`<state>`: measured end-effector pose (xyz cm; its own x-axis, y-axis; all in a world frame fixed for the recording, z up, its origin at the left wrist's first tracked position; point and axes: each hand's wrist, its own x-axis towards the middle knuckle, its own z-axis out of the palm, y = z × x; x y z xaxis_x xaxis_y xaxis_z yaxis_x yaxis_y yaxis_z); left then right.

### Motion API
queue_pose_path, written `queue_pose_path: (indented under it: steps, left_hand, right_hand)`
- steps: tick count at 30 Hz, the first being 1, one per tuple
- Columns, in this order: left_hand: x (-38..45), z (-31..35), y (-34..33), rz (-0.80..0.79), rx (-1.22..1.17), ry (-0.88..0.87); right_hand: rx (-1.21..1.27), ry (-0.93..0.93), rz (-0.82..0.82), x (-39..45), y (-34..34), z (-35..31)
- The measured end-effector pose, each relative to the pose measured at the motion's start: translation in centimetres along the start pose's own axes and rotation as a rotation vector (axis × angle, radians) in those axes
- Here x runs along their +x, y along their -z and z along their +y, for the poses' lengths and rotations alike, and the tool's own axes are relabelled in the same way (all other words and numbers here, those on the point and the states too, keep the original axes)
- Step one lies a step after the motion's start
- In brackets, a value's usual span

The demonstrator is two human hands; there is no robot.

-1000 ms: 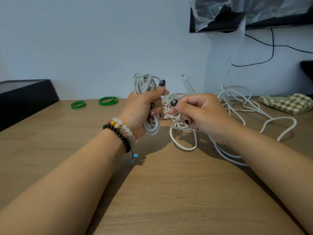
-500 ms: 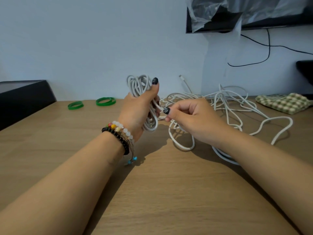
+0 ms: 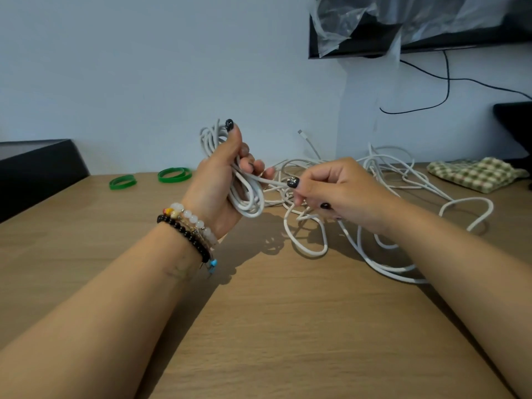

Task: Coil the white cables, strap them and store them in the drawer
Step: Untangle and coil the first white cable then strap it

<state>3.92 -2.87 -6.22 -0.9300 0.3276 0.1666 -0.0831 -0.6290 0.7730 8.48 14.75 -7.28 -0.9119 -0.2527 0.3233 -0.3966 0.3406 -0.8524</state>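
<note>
Head view gives it all: the broad wooden surface (image 3: 259, 326) stretches wide, and across its far right half sprawls the loose tangle of white cable (image 3: 383, 180), loops running every which way, one plug end poking up near the wall. Nothing in that heap is coiled yet. Off to the right lies a checked cloth (image 3: 475, 172), and at the left edge sits a dark box (image 3: 37, 168), possibly the drawer, though that can't be confirmed from here.

Now the action. The left hand (image 3: 214, 185) is raised above the surface, fingers and thumb curled round a coil (image 3: 247, 200) of several turns, thumb pressed up along the top of the bundle. The right hand (image 3: 334, 191) sits just beside it, thumb and forefinger pinching the strand that feeds out of the coil toward the heap.

So the coiling step is in hand, and by the look of it early in the task. The next move calls for drawing more slack free of that tangle and laying another turn over the left hand without snagging.

Smallest last: two green bands (image 3: 149, 178) wait on the surface to the far left, untouched, likely the straps.
</note>
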Motion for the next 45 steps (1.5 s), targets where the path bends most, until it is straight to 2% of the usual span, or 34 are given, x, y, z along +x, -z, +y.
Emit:
queue_pose_path:
  steps: [8,12,14,18,21,31,33,35,38,42,45]
  left_hand:
    - [-0.5,0.5,-0.5,-0.044,-0.237,0.011]
    - [-0.3,0.8,-0.1,-0.061,-0.277,0.004]
    - [0.4,1.4,0.7,-0.005,-0.302,-0.043]
    - [1.7,2.9,2.8,0.245,-0.294,-0.149]
    - [1.8,2.9,3.5,0.313,-0.307,-0.156]
    - [1.4,1.5,1.9,0.232,-0.326,-0.075]
    - [1.3,0.9,1.4,0.218,-0.237,-0.075]
    - [1.2,0.1,1.2,0.263,-0.048,-0.083]
    - [1.1,-0.6,1.3,0.276,0.2,-0.105]
    - [0.9,-0.6,1.4,0.194,0.314,-0.039]
    - [0.6,-0.8,1.3,0.132,0.371,0.018]
  right_hand:
    - [-0.125,0.074,0.183,0.2,0.1,0.5]
    - [-0.204,0.079,0.125,0.4,-1.1,0.8]
    - [-0.299,0.083,0.123,0.4,-1.1,0.6]
    - [-0.355,0.08,0.212,0.2,0.1,0.5]
    - [-0.408,0.07,0.202,0.2,-0.1,0.8]
    - [-0.74,-0.013,0.106,0.3,-2.5,0.4]
    - [-0.791,0.007,0.08,0.1,-2.9,0.3]
    - [-0.8,0.059,0.049,0.0,-3.4,0.3]
    - [-0.667,0.101,0.014,0.1,-4.1,0.2]
    - [-0.544,0.128,0.041,0.1,-4.4,0.1]
    - [-0.521,0.145,0.126,0.0,-4.0,0.1]
